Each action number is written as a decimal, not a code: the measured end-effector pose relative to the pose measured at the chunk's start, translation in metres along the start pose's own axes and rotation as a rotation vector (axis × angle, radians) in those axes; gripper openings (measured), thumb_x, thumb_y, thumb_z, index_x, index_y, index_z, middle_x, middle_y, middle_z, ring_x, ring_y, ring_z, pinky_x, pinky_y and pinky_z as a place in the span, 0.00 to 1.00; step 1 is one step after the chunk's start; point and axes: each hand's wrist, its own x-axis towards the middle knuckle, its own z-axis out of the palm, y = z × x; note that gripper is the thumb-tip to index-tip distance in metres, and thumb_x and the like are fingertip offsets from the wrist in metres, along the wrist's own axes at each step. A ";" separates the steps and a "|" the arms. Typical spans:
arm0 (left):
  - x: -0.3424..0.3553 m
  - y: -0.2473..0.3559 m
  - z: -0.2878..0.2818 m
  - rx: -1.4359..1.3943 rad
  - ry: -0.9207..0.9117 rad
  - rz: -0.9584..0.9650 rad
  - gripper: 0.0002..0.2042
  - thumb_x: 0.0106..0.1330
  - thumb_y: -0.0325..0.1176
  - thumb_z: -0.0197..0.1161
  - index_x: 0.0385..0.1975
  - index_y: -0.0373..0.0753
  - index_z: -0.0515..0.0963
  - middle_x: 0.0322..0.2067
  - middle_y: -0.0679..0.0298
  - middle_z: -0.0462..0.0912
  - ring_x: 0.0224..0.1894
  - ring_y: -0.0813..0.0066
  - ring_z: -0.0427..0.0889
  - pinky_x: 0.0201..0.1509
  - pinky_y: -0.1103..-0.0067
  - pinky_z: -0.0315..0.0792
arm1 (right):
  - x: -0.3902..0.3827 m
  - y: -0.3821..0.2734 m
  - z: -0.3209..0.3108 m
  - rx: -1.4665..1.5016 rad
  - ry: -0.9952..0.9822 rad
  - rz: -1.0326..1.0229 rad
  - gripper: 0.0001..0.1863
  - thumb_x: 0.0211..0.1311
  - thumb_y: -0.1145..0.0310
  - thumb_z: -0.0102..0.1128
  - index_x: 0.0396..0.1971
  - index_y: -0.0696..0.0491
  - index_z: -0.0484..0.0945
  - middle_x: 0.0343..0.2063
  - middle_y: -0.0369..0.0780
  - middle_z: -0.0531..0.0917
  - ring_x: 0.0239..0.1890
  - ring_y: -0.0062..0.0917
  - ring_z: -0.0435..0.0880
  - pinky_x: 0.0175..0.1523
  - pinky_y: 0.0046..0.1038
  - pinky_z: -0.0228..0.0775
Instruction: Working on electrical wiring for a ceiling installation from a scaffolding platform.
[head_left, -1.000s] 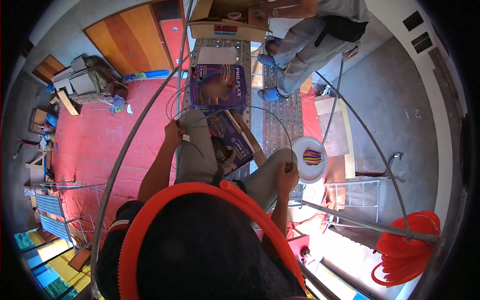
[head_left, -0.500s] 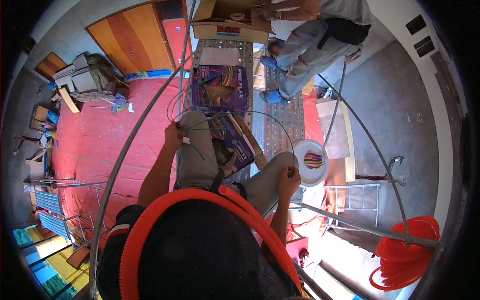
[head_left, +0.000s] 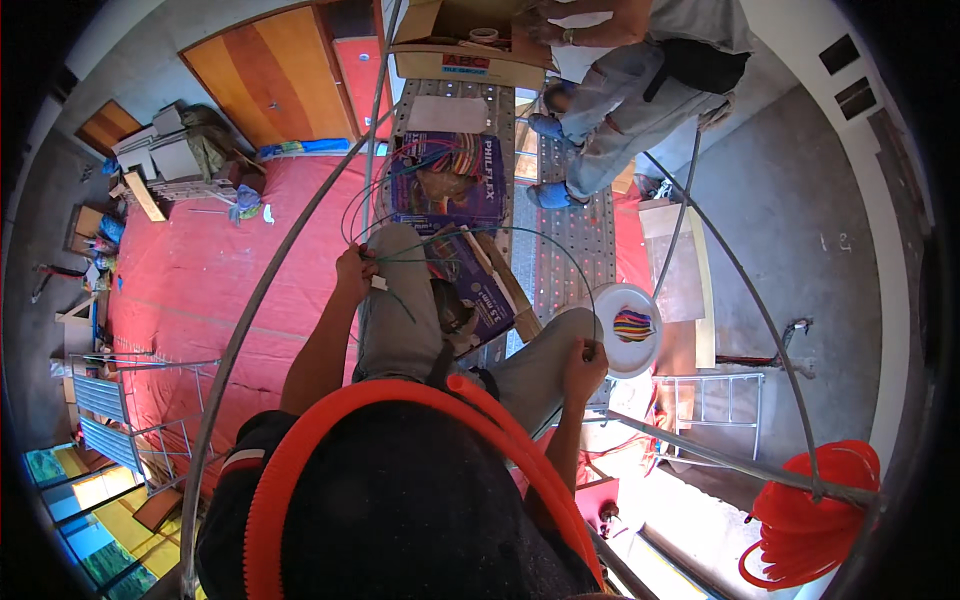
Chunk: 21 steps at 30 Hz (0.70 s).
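Note:
My left hand (head_left: 355, 270) is closed on thin wire above my left knee. Beside its fingers sits a small white piece (head_left: 379, 283), too small to name. A green wire (head_left: 580, 279) arcs across from the left hand's side to my right hand (head_left: 584, 370), whose fingers pinch it by my right knee. Thin loops of wire also rise from the left hand toward a purple box (head_left: 478, 190) with coloured wires on it. A second purple box (head_left: 488, 303), opened, lies between my knees. Right of my right knee, a round white container (head_left: 628, 362) holds a bundle of multicoloured wires (head_left: 633, 324).
Perforated metal planks (head_left: 565, 250) run ahead, with a cardboard box (head_left: 420, 64) at their far end. Another person (head_left: 610, 110) stands there, hands at that box. Metal poles (head_left: 262, 275) frame both sides. Orange corrugated tube (head_left: 400, 391) loops over me; an orange coil (head_left: 815, 510) hangs right.
The whole view has shifted slightly. Both my hands keep their hold on the wire with little movement. The other person's arms have moved a little at the cardboard box.

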 end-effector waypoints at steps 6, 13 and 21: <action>0.007 -0.003 -0.006 0.012 -0.041 0.020 0.13 0.66 0.38 0.38 0.27 0.36 0.64 0.19 0.59 0.69 0.10 0.81 0.51 0.11 0.85 0.50 | 0.000 0.006 0.002 -0.017 0.009 0.000 0.12 0.50 0.64 0.56 0.21 0.59 0.75 0.13 0.40 0.74 0.16 0.24 0.70 0.24 0.27 0.61; 0.004 0.000 -0.002 0.000 -0.020 0.008 0.13 0.66 0.38 0.38 0.26 0.37 0.64 0.19 0.60 0.69 0.10 0.81 0.52 0.11 0.86 0.50 | -0.001 0.003 0.000 0.041 0.014 -0.008 0.13 0.51 0.64 0.55 0.21 0.60 0.74 0.13 0.40 0.74 0.17 0.24 0.71 0.25 0.28 0.62; 0.008 -0.002 -0.005 -0.046 -0.035 -0.015 0.14 0.67 0.39 0.36 0.26 0.36 0.63 0.19 0.60 0.68 0.09 0.81 0.51 0.11 0.86 0.49 | 0.002 0.007 0.002 0.035 -0.004 0.017 0.14 0.50 0.62 0.56 0.22 0.60 0.75 0.13 0.40 0.74 0.17 0.24 0.71 0.25 0.27 0.62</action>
